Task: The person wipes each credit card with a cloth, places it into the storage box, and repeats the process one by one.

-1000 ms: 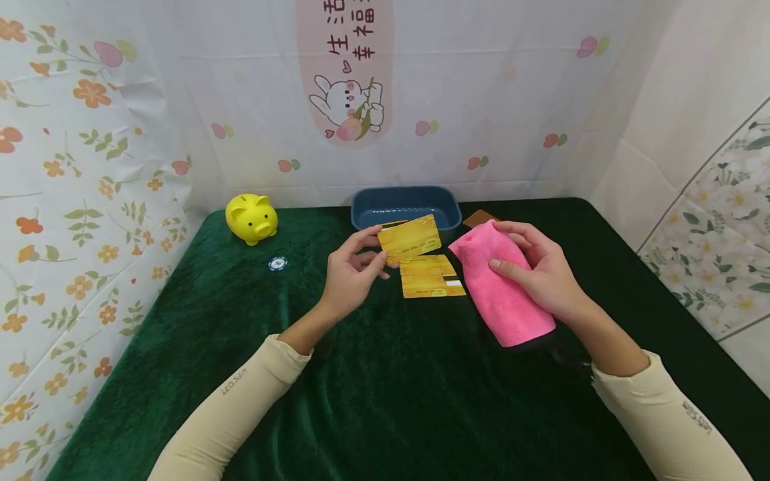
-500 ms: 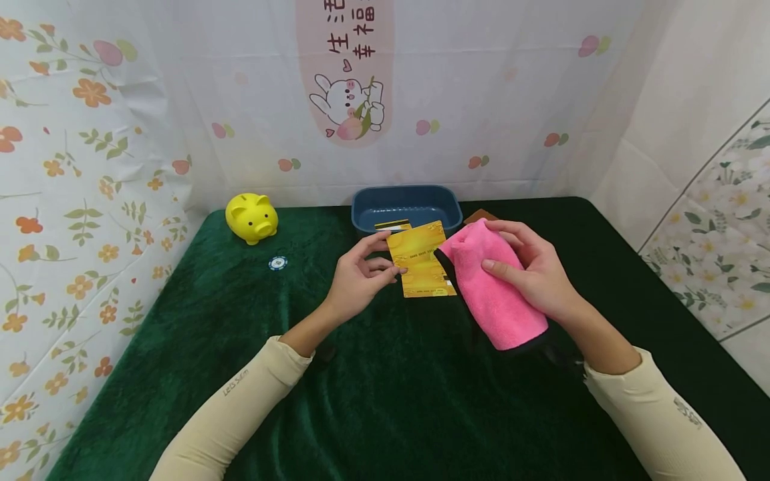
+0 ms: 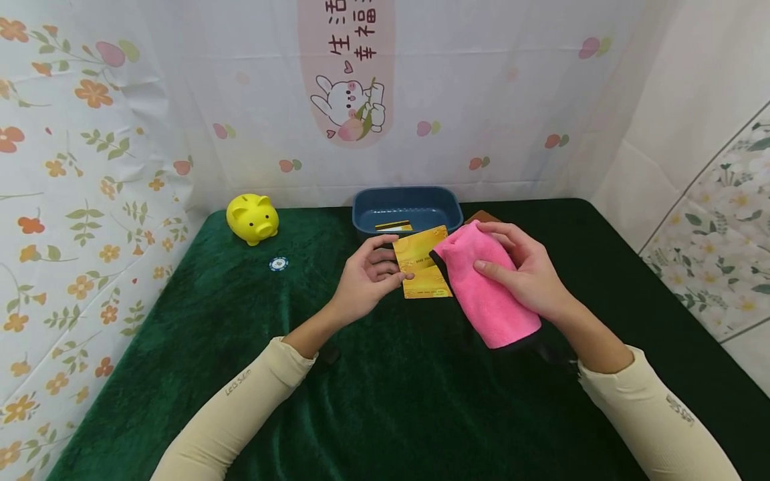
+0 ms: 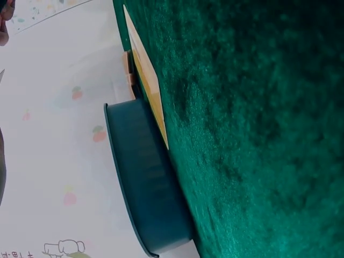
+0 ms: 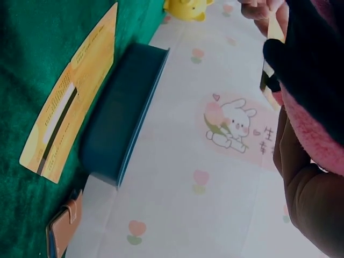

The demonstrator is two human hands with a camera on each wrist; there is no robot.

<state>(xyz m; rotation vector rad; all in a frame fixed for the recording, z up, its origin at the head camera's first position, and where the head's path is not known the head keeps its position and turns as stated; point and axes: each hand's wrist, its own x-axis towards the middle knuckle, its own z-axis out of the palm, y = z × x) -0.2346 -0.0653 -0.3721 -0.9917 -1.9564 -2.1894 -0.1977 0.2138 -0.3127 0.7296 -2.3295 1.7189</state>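
My left hand [image 3: 367,280] pinches a gold bank card [image 3: 415,248] by its left end. My right hand [image 3: 529,267] grips a folded pink cloth [image 3: 487,294] with dark edging. The cloth overlaps the raised card's right end, hiding it; in the right wrist view the cloth [image 5: 317,126] is close beside the card [image 5: 274,29]. Below lie gold cards [image 5: 72,102] on the green tablecloth, one showing a dark stripe and a white strip. Another striped card [image 3: 394,226] shows behind my left fingertips; whether it is inside the basin or before it, I cannot tell.
A blue basin [image 3: 445,195] stands at the back, against the white patterned backdrop. Just right of it is a brown wallet [image 5: 67,226], mostly hidden by the cloth in the head view. A yellow piggy bank [image 3: 252,219] and a poker chip [image 3: 279,264] sit to the left.
My left hand has shifted slightly right and down with the card, which has turned a little. The right hand has brought the cloth leftward over the card's right end.
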